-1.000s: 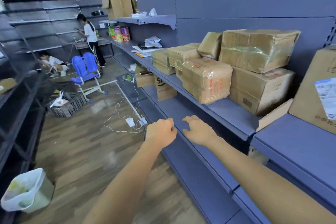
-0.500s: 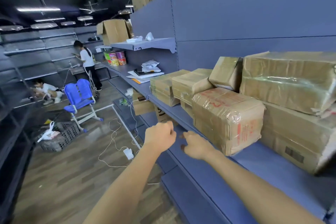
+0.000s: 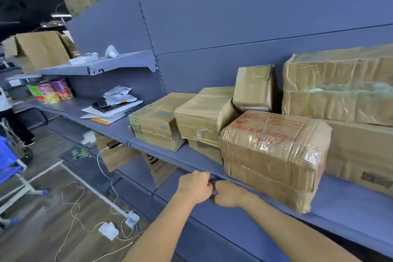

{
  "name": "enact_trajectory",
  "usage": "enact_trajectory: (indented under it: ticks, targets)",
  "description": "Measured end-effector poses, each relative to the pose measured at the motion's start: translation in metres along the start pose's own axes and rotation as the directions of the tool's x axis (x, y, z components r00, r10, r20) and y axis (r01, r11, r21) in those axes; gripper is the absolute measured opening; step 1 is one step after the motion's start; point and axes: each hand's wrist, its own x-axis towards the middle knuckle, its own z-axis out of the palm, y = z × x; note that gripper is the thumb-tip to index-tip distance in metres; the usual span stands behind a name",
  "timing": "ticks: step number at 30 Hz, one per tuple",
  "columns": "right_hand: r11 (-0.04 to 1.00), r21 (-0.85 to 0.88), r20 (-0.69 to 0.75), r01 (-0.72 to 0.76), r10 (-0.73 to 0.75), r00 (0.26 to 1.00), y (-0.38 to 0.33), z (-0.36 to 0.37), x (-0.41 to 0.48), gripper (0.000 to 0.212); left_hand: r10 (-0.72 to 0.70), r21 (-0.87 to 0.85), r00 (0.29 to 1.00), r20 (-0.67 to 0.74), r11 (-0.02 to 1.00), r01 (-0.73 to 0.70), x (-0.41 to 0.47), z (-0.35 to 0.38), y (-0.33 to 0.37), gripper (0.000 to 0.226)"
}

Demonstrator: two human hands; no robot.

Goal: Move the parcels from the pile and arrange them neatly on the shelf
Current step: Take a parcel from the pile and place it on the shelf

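Several brown taped parcels stand on the blue shelf (image 3: 350,206). Nearest is a parcel with red print (image 3: 274,155), overhanging the front edge. Behind it a large parcel (image 3: 340,87) lies on a long flat box (image 3: 361,155). A small upright box (image 3: 253,87) leans at the back, with a mid-size parcel (image 3: 202,117) and a green-printed parcel (image 3: 153,125) to its left. My left hand (image 3: 194,186) and right hand (image 3: 228,194) are curled and touch each other just below the shelf edge, left of the red-print parcel. Neither holds a parcel.
Papers and mail bags (image 3: 110,108) and snack tubs (image 3: 51,91) lie further left on the shelf. A short upper shelf (image 3: 95,66) juts out above. Cartons (image 3: 114,155) stand on the lower shelf. Cables and adapters (image 3: 110,229) trail over the floor near a blue chair (image 3: 8,161).
My view has closed in on the parcels and tilted upward. Both hands have come together until they touch, and now sit right at the shelf's front edge.
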Motion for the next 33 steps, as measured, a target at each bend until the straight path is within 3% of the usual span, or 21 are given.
enact_trajectory:
  ticks: [7, 12, 15, 20, 22, 27, 33]
  targets:
    - [0.970, 0.181, -0.090, -0.163, 0.181, 0.979, -0.020, 0.031, 0.013, 0.034, 0.305, 0.088, 0.925, 0.229, 0.939, -0.331, 0.030, 0.009, -0.035, 0.031]
    - [0.886, 0.307, -0.120, -0.348, 0.398, 0.909, 0.003, 0.041, -0.047, 0.022, 0.433, 0.116, 0.816, 0.382, 0.854, -0.508, 0.021, 0.033, 0.013, 0.035]
    - [0.815, 0.326, -0.156, -0.480, 0.547, 0.823, 0.025, 0.050, -0.094, 0.033, 0.548, 0.097, 0.744, 0.381, 0.777, -0.622, 0.005, 0.051, 0.047, 0.031]
    - [0.645, 0.469, -0.166, -0.603, 0.735, 0.658, 0.030, 0.068, -0.158, 0.020, 0.668, 0.065, 0.664, 0.336, 0.687, -0.724, -0.024, 0.054, 0.083, 0.032]
    - [0.597, 0.508, -0.163, -0.620, 0.774, 0.612, 0.024, 0.080, -0.176, 0.038, 0.706, 0.069, 0.630, 0.323, 0.647, -0.760, -0.039, 0.054, 0.090, 0.034]
    - [0.622, 0.504, -0.301, -0.599, 0.777, 0.553, 0.008, 0.101, -0.198, 0.050, 0.783, 0.049, 0.579, 0.226, 0.585, -0.810, -0.067, 0.057, 0.083, 0.033]
    - [0.667, 0.468, -0.441, -0.580, 0.745, 0.501, -0.008, 0.096, -0.201, 0.048, 0.796, 0.001, 0.586, 0.151, 0.593, -0.805, -0.055, 0.035, 0.062, 0.028]
